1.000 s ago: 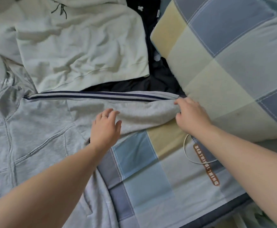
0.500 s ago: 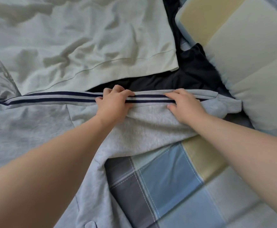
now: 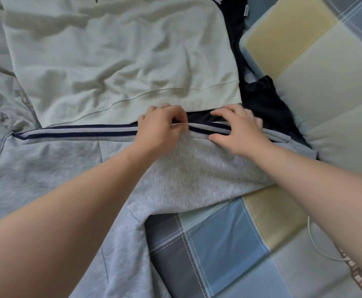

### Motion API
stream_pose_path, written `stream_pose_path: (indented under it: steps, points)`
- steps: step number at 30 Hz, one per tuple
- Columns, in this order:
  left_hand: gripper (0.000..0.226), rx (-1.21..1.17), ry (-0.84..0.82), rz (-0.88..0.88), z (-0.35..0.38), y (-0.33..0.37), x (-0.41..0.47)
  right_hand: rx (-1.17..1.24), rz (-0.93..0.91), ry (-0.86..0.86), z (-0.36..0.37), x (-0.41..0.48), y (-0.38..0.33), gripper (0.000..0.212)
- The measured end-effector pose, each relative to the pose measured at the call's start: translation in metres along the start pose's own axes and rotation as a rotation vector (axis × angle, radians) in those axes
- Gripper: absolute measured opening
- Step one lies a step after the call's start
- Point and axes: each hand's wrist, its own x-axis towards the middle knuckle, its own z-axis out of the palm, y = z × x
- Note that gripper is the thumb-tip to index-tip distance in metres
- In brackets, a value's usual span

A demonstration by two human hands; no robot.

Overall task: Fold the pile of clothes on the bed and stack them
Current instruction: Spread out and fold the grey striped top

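A light grey zip jacket [image 3: 53, 168] lies spread on the bed, its sleeve [image 3: 197, 175] stretched to the right with a navy-striped band [image 3: 79, 132] along the top edge. My left hand [image 3: 160, 127] pinches that striped edge near its middle. Just to the right, my right hand [image 3: 238, 130] grips the same edge, thumb under and fingers over it. A pale green sweatshirt [image 3: 111, 61] lies flat behind the sleeve. A dark navy garment [image 3: 259, 97] shows from under it at the right.
A checked pillow [image 3: 326, 82] in yellow, cream and blue sits at the right. The checked bed sheet [image 3: 218, 244] is bare in front of the sleeve. A thin white cable [image 3: 314, 239] loops on the sheet by my right forearm.
Both hands have moved from the sleeve's lower part and cuff up to its striped top edge and taken hold of it, then drawn closer together. The view has shifted back a little.
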Motion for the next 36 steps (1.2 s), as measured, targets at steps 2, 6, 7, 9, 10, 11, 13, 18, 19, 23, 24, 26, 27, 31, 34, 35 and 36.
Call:
stream_pose_path:
  steps: [2, 6, 7, 9, 10, 11, 13, 18, 19, 23, 24, 26, 27, 31, 34, 35, 36]
  points:
    - [0.013, -0.078, -0.02, 0.047, -0.012, 0.005, -0.002, 0.011, -0.088, 0.028, -0.008, 0.005, -0.011, 0.032]
    - [0.01, -0.106, 0.01, 0.097, -0.025, 0.014, 0.001, 0.005, -0.179, 0.063, -0.02, 0.005, -0.023, 0.026]
    - [0.01, -0.103, 0.012, 0.117, -0.026, 0.017, 0.004, 0.057, -0.197, 0.074, -0.022, 0.004, -0.026, 0.031]
    - [0.011, -0.106, 0.011, 0.154, -0.03, 0.021, 0.007, 0.149, -0.205, 0.089, -0.023, 0.003, -0.029, 0.027]
    - [0.012, -0.104, 0.014, 0.166, -0.031, 0.021, 0.009, 0.148, -0.194, 0.086, -0.022, 0.003, -0.03, 0.02]
    - [0.012, -0.096, 0.017, 0.177, -0.031, 0.021, 0.009, 0.135, -0.177, 0.085, -0.022, 0.003, -0.031, 0.018]
    - [0.009, -0.069, 0.024, 0.192, -0.031, 0.02, 0.009, 0.11, -0.167, 0.088, -0.02, 0.002, -0.031, 0.02]
    - [0.015, 0.032, 0.068, 0.201, -0.031, 0.013, 0.013, -0.034, -0.206, 0.008, -0.03, -0.008, -0.006, 0.019]
    - [0.016, 0.053, 0.076, 0.196, -0.031, 0.012, 0.015, -0.067, -0.194, -0.027, -0.035, -0.01, 0.004, 0.022]
    - [0.015, 0.127, 0.144, 0.159, -0.02, 0.008, 0.025, -0.196, -0.05, -0.071, -0.058, -0.015, 0.042, 0.02]
    - [0.014, 0.152, 0.172, 0.144, -0.015, 0.008, 0.028, -0.208, -0.002, -0.081, -0.064, -0.016, 0.051, 0.018]
    - [0.015, 0.219, 0.209, 0.089, -0.005, 0.009, 0.033, -0.235, 0.072, -0.104, -0.076, -0.021, 0.064, 0.016]
    - [0.016, 0.248, 0.21, 0.05, -0.001, 0.009, 0.035, -0.241, 0.092, -0.116, -0.081, -0.023, 0.068, 0.015]
    - [0.018, 0.316, 0.214, -0.074, 0.018, 0.014, 0.041, 0.016, 0.116, -0.093, -0.103, -0.031, 0.073, 0.017]
    - [0.017, 0.347, 0.187, -0.138, 0.028, 0.016, 0.044, 0.202, 0.092, -0.111, -0.118, -0.037, 0.078, 0.026]
    - [0.016, 0.353, 0.175, -0.149, 0.03, 0.018, 0.044, 0.25, 0.095, -0.131, -0.122, -0.039, 0.08, 0.029]
    - [0.017, 0.354, 0.164, -0.15, 0.033, 0.019, 0.043, 0.294, 0.108, -0.142, -0.126, -0.041, 0.082, 0.029]
